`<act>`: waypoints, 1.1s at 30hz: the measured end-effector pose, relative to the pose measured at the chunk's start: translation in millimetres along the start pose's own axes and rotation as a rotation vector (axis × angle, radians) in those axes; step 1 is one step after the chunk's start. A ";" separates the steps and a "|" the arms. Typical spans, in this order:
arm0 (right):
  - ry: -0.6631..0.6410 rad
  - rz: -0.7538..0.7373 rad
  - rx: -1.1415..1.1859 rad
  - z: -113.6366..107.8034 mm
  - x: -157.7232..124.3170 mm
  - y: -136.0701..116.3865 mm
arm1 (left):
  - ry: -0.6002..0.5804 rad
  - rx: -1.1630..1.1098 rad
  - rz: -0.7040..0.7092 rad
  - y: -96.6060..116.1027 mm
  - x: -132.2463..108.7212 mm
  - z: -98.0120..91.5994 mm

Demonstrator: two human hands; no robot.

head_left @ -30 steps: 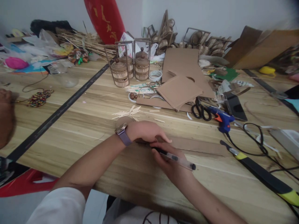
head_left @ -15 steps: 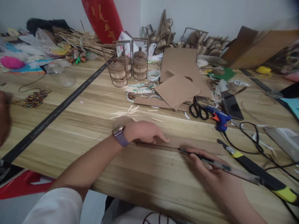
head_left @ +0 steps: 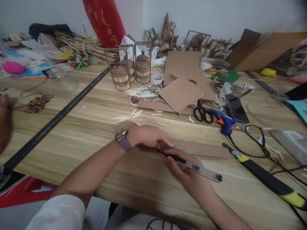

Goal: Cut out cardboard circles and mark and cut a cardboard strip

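My left hand, with a watch on its wrist, lies on a long brown cardboard strip and presses it to the table. Its thumb is stretched out to the right, and its other fingers are partly hidden. My right hand is closed around a black-and-clear pen. The pen's tip is at the strip's near edge, just below my left hand. Beyond my left wrist are a round cardboard disc and several thin wooden sticks.
A utility knife, a blue glue gun with its cord and black scissors lie to the right. Small lidded baskets stand behind, beside cardboard sheets. Another person's hand is at the far left, near beads.
My right hand has moved left with the pen along the strip's near edge, close to my left hand. My left hand has stayed in place.
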State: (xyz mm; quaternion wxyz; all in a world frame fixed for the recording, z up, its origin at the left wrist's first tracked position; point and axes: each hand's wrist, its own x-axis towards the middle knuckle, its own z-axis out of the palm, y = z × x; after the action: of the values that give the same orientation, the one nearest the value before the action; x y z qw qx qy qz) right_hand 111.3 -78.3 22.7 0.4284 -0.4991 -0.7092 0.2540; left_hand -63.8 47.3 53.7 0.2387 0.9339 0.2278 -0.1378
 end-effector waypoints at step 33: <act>0.145 0.145 -0.536 -111.3 -26.3 61.7 | 0.015 0.001 -0.073 7.0 -6.4 -3.7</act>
State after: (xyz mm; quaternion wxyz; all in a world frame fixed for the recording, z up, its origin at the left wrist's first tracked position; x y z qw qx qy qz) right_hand 240.9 -87.1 20.8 0.3116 -0.6606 -0.6811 0.0511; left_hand -65.3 41.5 61.8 0.2314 0.9261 0.2632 -0.1394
